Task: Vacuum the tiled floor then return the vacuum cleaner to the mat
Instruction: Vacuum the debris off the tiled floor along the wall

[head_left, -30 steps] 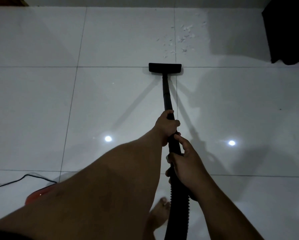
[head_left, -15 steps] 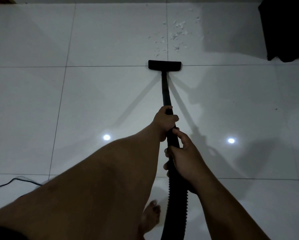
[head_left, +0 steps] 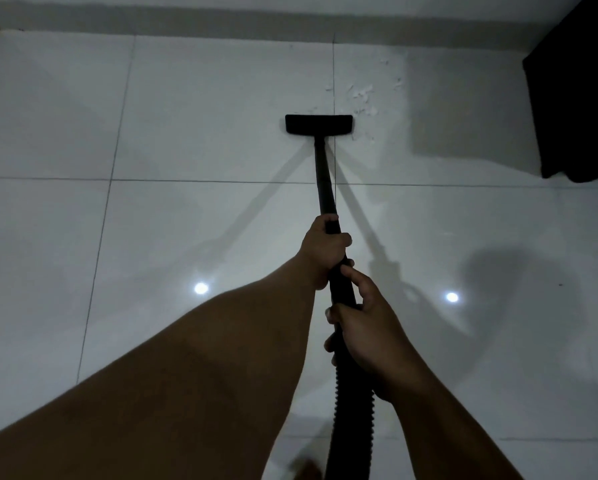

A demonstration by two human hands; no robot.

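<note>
Both hands (head_left: 325,251) around vacuum wand (head_left: 325,181).

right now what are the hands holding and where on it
Both grip the vacuum wand: left hand farther down the rigid tube, right hand behind it where the ribbed hose joins.

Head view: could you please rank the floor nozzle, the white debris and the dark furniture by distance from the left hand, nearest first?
1. Floor nozzle, straight ahead of the left hand, at the wand's end.
2. White debris, just beyond the nozzle, slightly right.
3. Dark furniture, far right.
</note>
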